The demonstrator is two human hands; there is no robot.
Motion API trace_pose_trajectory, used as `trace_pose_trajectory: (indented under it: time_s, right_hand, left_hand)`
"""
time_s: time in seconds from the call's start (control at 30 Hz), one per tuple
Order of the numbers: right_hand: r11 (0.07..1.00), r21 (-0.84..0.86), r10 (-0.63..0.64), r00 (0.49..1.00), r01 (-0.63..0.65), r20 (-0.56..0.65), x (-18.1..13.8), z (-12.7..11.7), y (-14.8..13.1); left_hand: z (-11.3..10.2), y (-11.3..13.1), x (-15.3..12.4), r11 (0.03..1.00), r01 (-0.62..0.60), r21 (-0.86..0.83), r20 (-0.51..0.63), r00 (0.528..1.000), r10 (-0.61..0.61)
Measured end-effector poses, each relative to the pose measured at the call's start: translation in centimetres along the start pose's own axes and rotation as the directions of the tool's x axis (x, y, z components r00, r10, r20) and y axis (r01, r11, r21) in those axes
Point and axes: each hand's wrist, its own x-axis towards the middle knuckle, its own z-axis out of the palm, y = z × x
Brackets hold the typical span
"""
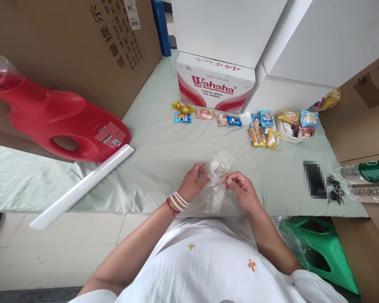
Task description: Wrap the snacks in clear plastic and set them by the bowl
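A crumpled clear plastic bag (219, 164) is stretched between my two hands, just above the green cloth near its front edge. My left hand (193, 182), with white bead bracelets and a red cord at the wrist, has its fingers curled in and pinches the bag's left side. On the other side, my right hand (242, 191) grips the plastic between thumb and forefinger. The lower part of the bag hangs down between the wrists. Whether anything lies inside it I cannot make out.
Small wrapped snacks (205, 113) line up before a Wahaha carton (215, 84). More snacks heap beside a white bowl (290, 134). A red jug (72, 122) and white strip (82, 187) lie left. Bottles (363, 172) and keys (337, 194) are right, above a green stool (331, 252).
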Motion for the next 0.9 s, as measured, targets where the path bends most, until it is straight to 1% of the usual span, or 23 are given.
trace_pose_trajectory:
  time_s: [0.03, 0.07, 0.1, 0.13, 0.2, 0.27, 0.3, 0.37, 0.43, 0.47, 0.53, 0.6, 0.67, 0.73, 0.8, 0.83, 0.9]
  right_hand:
    - [1.0, 0.002, -0.005, 1.0, 0.005, -0.025, -0.1, -0.3, 0.1]
    - [1.0, 0.001, -0.008, 0.998, 0.009, -0.065, -0.2, -0.8, 0.2]
    - [1.0, -0.003, -0.008, 0.994, 0.008, -0.112, -0.3, -1.3, 0.4]
    - [1.0, -0.008, -0.005, 0.987, 0.003, -0.16, -0.6, -1.9, 0.7]
    - [1.0, -0.017, 0.01, 0.97, -0.014, -0.242, -1.3, -3.2, 1.4]
    - [0.998, -0.032, 0.034, 0.957, -0.046, -0.289, -2.1, -4.5, 2.0]
    - [0.997, -0.048, 0.051, 0.956, -0.068, -0.289, -2.5, -5.2, 2.2]
    - [0.989, -0.083, 0.102, 0.965, -0.125, -0.24, -2.9, -6.6, 2.4]
    - [0.98, -0.1, 0.154, 0.971, -0.174, -0.181, -2.6, -7.5, 2.3]
    - [0.976, -0.111, 0.166, 0.97, -0.187, -0.175, -2.1, -7.7, 2.2]
    - [0.97, -0.165, 0.141, 0.967, -0.178, -0.213, -0.4, -7.4, 2.1]
    - [0.958, -0.252, 0.075, 0.967, -0.137, -0.243, 2.1, -6.2, 2.2]
    - [0.937, -0.327, 0.054, 0.977, -0.12, -0.204, 4.7, -4.6, 2.5]
    - [0.911, -0.392, 0.081, 0.988, -0.127, -0.133, 7.0, -3.0, 3.0]
    - [0.899, -0.425, 0.075, 0.993, -0.106, -0.089, 8.6, -2.1, 3.4]
    - [0.906, -0.414, 0.046, 0.994, -0.082, -0.096, 9.1, -2.0, 3.6]
    - [0.937, -0.346, -0.021, 0.983, -0.045, -0.183, 9.7, -2.3, 3.7]
  left_hand:
    - [0.3, -0.2, 0.5, 0.996, 0.045, -0.071, 0.034, 0.999, -0.042]
    - [0.6, -0.5, 1.0, 0.985, 0.084, -0.148, 0.043, 0.996, -0.079]
    - [0.7, -0.8, 1.3, 0.969, 0.114, -0.22, 0.022, 0.993, -0.112]
    - [0.8, -1.0, 1.4, 0.95, 0.134, -0.284, -0.026, 0.989, -0.147]
    - [0.7, -1.4, 1.6, 0.917, 0.156, -0.368, -0.151, 0.963, -0.225]
    - [0.3, -1.7, 1.5, 0.906, 0.165, -0.39, -0.231, 0.935, -0.27]
    - [0.1, -1.7, 1.5, 0.906, 0.162, -0.39, -0.258, 0.926, -0.277]
    - [-0.3, -1.9, 1.3, 0.906, 0.149, -0.396, -0.305, 0.909, -0.283]
    - [-0.5, -2.0, 1.2, 0.909, 0.136, -0.395, -0.326, 0.904, -0.277]
    - [-0.5, -2.0, 1.1, 0.911, 0.129, -0.392, -0.324, 0.907, -0.269]
    - [-0.3, -2.0, 0.9, 0.916, 0.12, -0.384, -0.301, 0.921, -0.247]
    - [0.1, -2.0, 0.8, 0.921, 0.115, -0.373, -0.268, 0.937, -0.226]
    - [0.5, -1.9, 0.7, 0.931, 0.12, -0.344, -0.25, 0.944, -0.214]
    - [0.5, -1.9, 0.8, 0.961, 0.135, -0.242, -0.253, 0.947, -0.197]
    - [0.1, -2.1, 1.1, 0.985, 0.151, -0.085, -0.266, 0.949, -0.169]
    - [-0.3, -2.2, 1.3, 0.987, 0.159, -0.018, -0.285, 0.946, -0.157]
    - [-1.2, -2.6, 1.7, 0.984, 0.173, 0.036, -0.348, 0.925, -0.15]
